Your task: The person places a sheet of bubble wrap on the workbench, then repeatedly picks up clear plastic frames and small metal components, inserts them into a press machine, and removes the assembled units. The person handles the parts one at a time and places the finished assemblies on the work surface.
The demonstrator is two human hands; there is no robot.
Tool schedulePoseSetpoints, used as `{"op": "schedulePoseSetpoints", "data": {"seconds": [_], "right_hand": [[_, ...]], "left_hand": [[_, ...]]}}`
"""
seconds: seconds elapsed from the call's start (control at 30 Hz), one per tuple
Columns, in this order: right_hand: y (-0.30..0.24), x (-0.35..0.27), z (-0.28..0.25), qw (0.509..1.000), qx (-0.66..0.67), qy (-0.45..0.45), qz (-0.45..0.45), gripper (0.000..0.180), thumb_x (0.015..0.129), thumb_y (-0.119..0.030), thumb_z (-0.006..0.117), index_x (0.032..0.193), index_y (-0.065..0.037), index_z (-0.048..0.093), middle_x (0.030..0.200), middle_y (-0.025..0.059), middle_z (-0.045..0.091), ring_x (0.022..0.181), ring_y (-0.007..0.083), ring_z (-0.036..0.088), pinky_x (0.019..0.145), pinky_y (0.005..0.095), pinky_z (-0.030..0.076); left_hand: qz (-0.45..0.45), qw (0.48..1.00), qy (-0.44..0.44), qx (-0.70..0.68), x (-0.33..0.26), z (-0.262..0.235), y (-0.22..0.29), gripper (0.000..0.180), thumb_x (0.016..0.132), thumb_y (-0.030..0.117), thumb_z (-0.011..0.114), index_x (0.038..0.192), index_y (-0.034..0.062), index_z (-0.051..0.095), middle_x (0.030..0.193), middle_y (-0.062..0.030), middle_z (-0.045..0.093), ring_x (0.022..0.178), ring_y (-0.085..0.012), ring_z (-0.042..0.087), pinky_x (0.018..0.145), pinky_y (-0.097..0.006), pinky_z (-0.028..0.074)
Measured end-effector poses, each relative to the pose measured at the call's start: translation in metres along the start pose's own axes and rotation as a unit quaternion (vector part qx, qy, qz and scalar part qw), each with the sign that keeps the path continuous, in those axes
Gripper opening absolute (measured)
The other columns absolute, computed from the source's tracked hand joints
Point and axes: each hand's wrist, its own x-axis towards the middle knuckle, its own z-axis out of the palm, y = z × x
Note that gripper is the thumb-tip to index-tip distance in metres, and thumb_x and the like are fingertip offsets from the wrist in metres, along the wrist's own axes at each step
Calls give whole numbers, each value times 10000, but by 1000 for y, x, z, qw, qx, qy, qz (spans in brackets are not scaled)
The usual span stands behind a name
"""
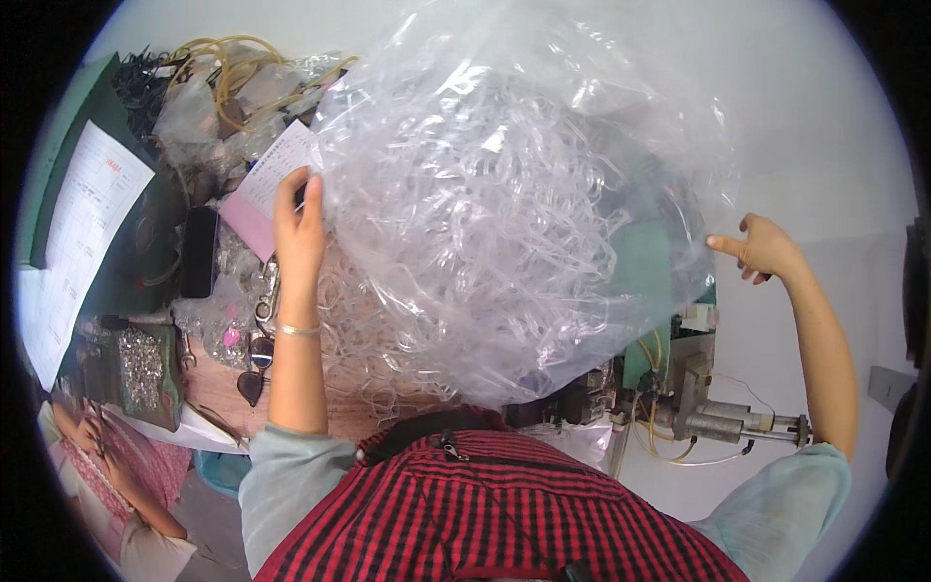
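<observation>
A large clear plastic bag full of thin transparent loops is lifted up in front of me and fills the middle of the view. My left hand grips its left edge, with a thin bangle on that wrist. My right hand pinches the bag's right edge, fingers closed on the film. More clear loops lie heaped on the wooden bench under the bag.
Papers, a pink card, a black case, pliers, a tray of small metal parts and yellowish tubing crowd the bench at left. A grey machine with hoses stands at lower right. Another person sits at lower left.
</observation>
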Motion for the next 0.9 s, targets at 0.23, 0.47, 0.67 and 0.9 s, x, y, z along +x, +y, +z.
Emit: {"op": "schedulePoseSetpoints", "data": {"seconds": [0.23,0.47,0.67,0.9], "right_hand": [[-10,14,95,881,417,-176,-135,481,1029,-433,553,1123,24,671,720,114,684,563,191,641,552,314,528],[25,156,-38,779,594,128,-152,146,909,-163,561,828,-58,623,638,47,554,527,174,534,526,324,441],[-35,178,-65,806,545,125,-194,169,932,-222,572,990,-66,601,857,67,555,747,205,526,685,345,426],[-83,237,-55,884,399,98,-223,308,958,-291,584,1178,-76,575,1111,89,555,1005,242,517,870,369,408]], "left_hand": [[313,942,-72,97,-41,19,104,602,846,376,770,1336,65,607,1446,-144,554,1320,-324,502,1119,-465,354],[374,878,-250,164,-51,47,119,911,737,646,758,1450,123,541,1554,-137,458,1411,-354,420,1179,-498,259],[355,896,-171,204,4,77,102,1083,706,509,866,1556,69,358,1585,-209,381,1409,-410,395,1178,-549,258],[241,935,-116,235,122,83,93,1058,788,511,808,1590,70,278,1618,-280,266,1489,-477,251,1200,-582,230]]}}
